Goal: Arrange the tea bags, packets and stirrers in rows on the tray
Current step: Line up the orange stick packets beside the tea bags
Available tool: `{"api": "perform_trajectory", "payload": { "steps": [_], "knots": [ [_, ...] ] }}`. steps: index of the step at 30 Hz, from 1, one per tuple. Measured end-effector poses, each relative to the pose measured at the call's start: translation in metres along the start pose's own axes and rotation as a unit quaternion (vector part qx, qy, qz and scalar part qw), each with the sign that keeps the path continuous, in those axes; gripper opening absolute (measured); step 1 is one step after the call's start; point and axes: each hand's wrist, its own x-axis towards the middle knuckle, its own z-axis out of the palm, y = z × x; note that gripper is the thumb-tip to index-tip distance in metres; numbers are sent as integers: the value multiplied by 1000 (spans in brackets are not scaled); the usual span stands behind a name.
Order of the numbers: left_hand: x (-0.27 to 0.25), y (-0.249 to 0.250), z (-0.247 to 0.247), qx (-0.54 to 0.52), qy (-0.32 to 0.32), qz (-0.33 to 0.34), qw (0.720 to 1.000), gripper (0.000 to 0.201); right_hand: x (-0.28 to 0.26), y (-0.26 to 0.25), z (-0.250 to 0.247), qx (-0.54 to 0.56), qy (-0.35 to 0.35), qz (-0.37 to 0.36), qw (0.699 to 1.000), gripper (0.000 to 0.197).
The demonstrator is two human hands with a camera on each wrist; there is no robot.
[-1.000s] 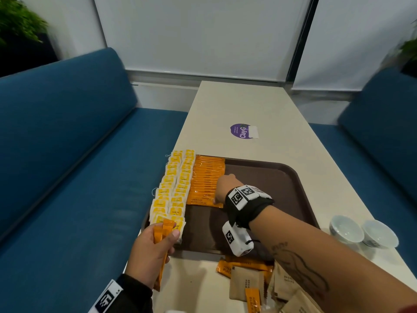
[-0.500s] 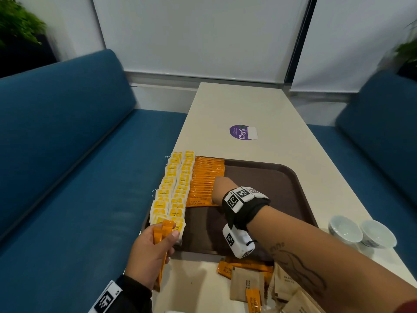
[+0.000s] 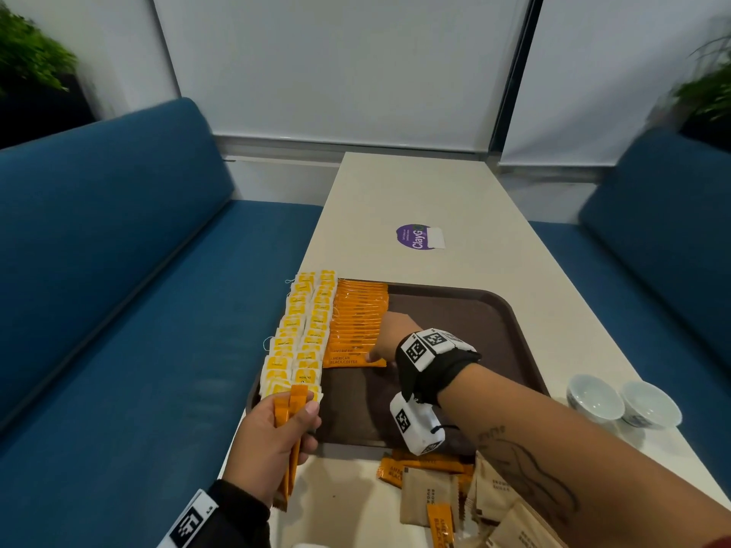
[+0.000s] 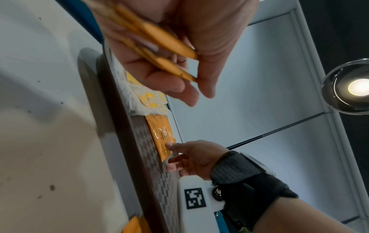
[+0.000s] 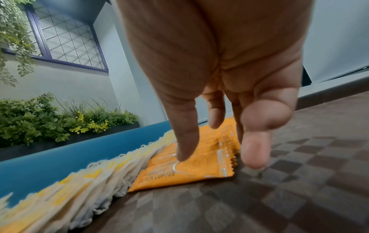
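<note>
Hands (image 3: pixel 389 338): fingertip seemingly touching packet (image 5: pixel 189 169)

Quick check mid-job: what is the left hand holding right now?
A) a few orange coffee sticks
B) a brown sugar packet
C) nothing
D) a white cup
A: the left hand grips a few orange coffee sticks at the near left corner of the tray.

The tray (image 3: pixel 455 310) floor lies bare right of the coffee sticks (image 3: pixel 358 322) and near its front edge, open to a hand from above. The tea bags (image 3: pixel 300 334) fill its left edge, the right hand (image 3: pixel 389 338) rests at the sticks' near end, and the left hand (image 3: pixel 273 437) hangs over the front-left corner. Loose packets (image 3: pixel 455 504) crowd the table (image 3: pixel 435 199) before the tray, and two cups (image 3: pixel 621 401) stand just right of it.
</note>
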Motion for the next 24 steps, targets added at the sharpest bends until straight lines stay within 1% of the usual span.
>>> {"api": "perform_trajectory", "payload": {
  "steps": [2, 4, 5, 7, 9, 10, 12, 15, 18, 21, 22, 24],
  "knots": [
    [-1, 1, 0, -5, -4, 0, 1000, 10, -7, -3, -5, 11, 12, -10, 1000, 41],
    [-3, 1, 0, -2, -13, -1, 1000, 10, -25, -9, -11, 72, 22, -43, 996, 32],
    [-4, 2, -1, 3, -19, -2, 1000, 10, -38, -14, -14, 124, 13, -66, 990, 33],
    [-6, 3, 1, 15, -31, -2, 999, 12, -68, -23, -16, 226, -46, -110, 967, 33],
    [-7, 6, 4, 30, -44, 8, 999, 15, -91, -28, -12, 246, -107, -141, 953, 29],
    [-8, 9, 7, 38, -51, 13, 998, 16, -99, -29, -9, 244, -119, -155, 950, 23],
    [-11, 12, 12, 45, -62, 13, 997, 15, -105, -25, -5, 248, -112, -173, 947, 12],
    [-14, 14, 12, 39, -65, 5, 997, 12, -109, -11, -5, 293, -89, -166, 938, 10],
    [-15, 11, 3, 17, -46, 2, 999, 10, -110, 7, -9, 403, -63, -151, 901, 14],
    [-17, 11, -3, 0, -19, 12, 1000, 3, -114, 20, -10, 473, -56, -139, 868, 12],
    [-17, 12, -3, 0, -13, 17, 1000, 2, -115, 22, -10, 482, -58, -137, 863, 11],
    [-17, 12, -3, 5, -3, 25, 1000, 1, -117, 24, -8, 482, -58, -136, 864, 10]
  ]
}}
